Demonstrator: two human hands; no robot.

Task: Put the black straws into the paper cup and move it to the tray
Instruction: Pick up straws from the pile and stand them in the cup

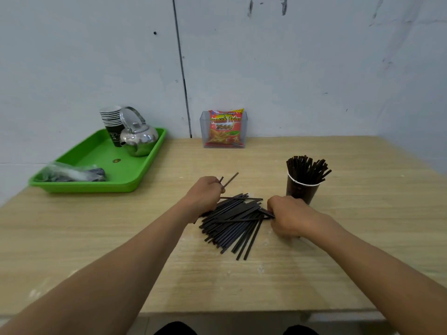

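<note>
The left hand (205, 194) pinched a few of the black straws (232, 221), tips slanting far-right. The right hand (287, 218) curled round ends of the pile lying mid-desk (242, 286), its long axes running near-left to far-right. Just behind stood the paper cup (301, 192), crammed with upright straws. A packet (226, 128) read "French Fries 2000". The green tray (135, 175), far left, carried a kettle (139, 139) and stacked cups (112, 124).
</note>
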